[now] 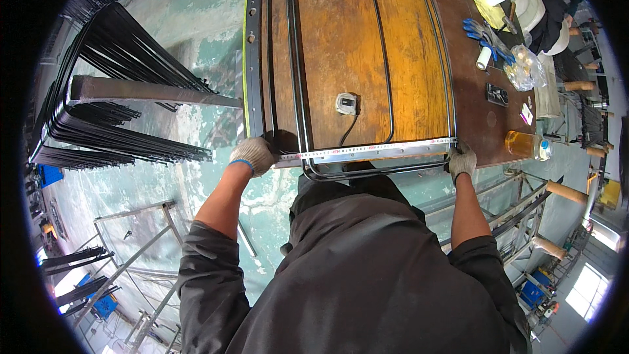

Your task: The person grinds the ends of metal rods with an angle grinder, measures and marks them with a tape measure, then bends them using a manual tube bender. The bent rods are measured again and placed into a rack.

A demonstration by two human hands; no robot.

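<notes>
Black bent tube frames lie lengthwise on a worn wooden tabletop, their rounded near end overhanging the edge in front of me. A steel rule strip with printed marks runs along that near edge, passing the tubes. My left hand, in a pale knit glove, is curled at the strip's left end by the table corner; its fingertips are hidden. At the right corner my right hand, also gloved, is closed around the tube frame beside the strip's end. A tape measure with a dark strap rests on the wood between tubes.
Many black bent rods hang on a steel arm at left. On the brown tabletop at right are blue-and-grey gloves, a plastic bag and a bottle of amber liquid. Metal frames stand on the floor.
</notes>
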